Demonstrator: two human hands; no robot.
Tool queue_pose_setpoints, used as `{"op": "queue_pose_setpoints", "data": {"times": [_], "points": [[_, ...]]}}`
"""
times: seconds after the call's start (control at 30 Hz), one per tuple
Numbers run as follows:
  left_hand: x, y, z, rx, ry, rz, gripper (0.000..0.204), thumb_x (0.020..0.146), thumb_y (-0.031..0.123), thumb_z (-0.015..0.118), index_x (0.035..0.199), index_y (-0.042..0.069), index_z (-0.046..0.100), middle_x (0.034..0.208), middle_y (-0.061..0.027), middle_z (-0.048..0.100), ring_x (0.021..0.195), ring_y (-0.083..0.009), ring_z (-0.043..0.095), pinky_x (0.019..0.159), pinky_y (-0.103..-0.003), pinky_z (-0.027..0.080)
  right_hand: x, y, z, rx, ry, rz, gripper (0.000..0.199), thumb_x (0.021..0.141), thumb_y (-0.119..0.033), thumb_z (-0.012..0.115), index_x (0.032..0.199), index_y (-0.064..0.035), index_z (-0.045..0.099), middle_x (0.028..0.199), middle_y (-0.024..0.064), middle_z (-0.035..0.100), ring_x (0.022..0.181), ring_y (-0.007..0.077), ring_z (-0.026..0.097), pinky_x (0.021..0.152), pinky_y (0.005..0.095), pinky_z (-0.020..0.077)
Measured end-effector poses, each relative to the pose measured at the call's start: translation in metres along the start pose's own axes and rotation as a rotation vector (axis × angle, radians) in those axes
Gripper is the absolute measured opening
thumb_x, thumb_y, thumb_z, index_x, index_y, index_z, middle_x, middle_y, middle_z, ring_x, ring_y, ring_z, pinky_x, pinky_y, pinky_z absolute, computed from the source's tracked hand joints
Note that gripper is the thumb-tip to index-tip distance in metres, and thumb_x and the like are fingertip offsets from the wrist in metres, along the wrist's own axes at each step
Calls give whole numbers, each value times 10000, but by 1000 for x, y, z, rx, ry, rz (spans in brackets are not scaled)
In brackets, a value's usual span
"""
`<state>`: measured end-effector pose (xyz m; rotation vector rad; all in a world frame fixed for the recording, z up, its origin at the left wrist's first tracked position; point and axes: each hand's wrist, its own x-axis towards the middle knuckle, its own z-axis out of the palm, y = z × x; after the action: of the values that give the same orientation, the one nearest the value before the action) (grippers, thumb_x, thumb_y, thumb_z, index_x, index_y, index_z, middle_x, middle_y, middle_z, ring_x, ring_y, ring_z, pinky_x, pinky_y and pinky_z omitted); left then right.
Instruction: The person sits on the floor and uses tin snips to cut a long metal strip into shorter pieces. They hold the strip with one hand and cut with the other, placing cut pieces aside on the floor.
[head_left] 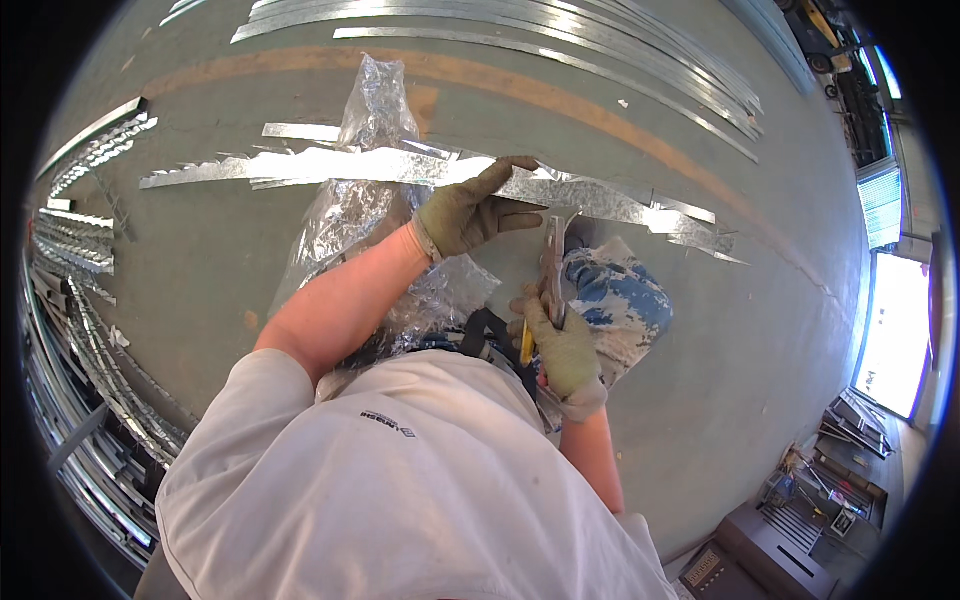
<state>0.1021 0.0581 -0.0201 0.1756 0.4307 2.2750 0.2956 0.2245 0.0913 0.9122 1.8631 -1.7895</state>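
My left hand [465,215], in a greenish work glove, is closed around a bundle of long shiny sheet-metal strips [395,168] that runs across in front of me. Several ends of the strips are jagged and splayed. In my gloved right hand [562,352] is a pair of metal snips or pliers [553,265]; its exact kind is hard to tell. Its jaws point away from me, at the near edge of the strips just right of my left hand. A yellow part [527,343] shows beside my right fingers. Crumpled clear plastic film [350,225] lies under the strips.
Long straight metal strips [500,40] lie on the green floor [740,330] at the far side. More metal profiles [75,400] are stacked along the left. My bent knee [625,300] is right of the tool. A brown cabinet [755,555] stands at lower right.
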Motion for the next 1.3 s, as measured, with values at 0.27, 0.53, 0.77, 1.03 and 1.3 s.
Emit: {"op": "queue_pose_setpoints", "data": {"times": [0.27, 0.53, 0.77, 1.03, 1.3], "points": [[-1, 0, 8, -4, -41, -11, 539, 1216, 413, 532, 1648, 94, 495, 1559, -199, 664, 1421, -359, 687, 1251, -528, 540, 35, 40, -3, -352, 196, -177, 466, 1120, -391, 758, 1384, -8, 734, 916, 48, 765, 704, 92, 634, 610, 292, 499], [-2, -1, 3, -67, -72, -19, 549, 1208, 412, 552, 1643, 79, 513, 1568, -189, 660, 1442, -351, 671, 1265, -515, 526, 31, 30, 9, -417, 260, -102, 422, 1081, -425, 768, 1143, -9, 736, 876, 124, 728, 764, 226, 665, 739, 386, 526], [-1, -2, 4, -64, -26, 3, 537, 1205, 367, 569, 1637, 50, 522, 1561, -188, 661, 1463, -340, 649, 1284, -519, 509, 37, 31, 18, -360, 295, -197, 423, 1083, -449, 769, 989, -40, 715, 718, 20, 652, 496, 112, 545, 452, 312, 413], [-1, -1, 7, -53, -50, 30, 558, 1198, 346, 588, 1645, 21, 507, 1576, -184, 646, 1473, -328, 639, 1304, -520, 488, 35, 19, 22, -263, 232, -67, 385, 1084, -343, 773, 1270, -9, 728, 936, 100, 752, 808, 204, 686, 769, 394, 572], [-6, 4, 21, -150, 42, -8, 577, 1198, 492, 531, 1545, 36, 599, 1485, -215, 690, 1385, -375, 701, 1262, -548, 538, 20, 0, 31, -6, 174, 35, 349, 1107, -420, 772, 1136, -76, 726, 821, 9, 670, 607, 100, 606, 512, 270, 457]]}}
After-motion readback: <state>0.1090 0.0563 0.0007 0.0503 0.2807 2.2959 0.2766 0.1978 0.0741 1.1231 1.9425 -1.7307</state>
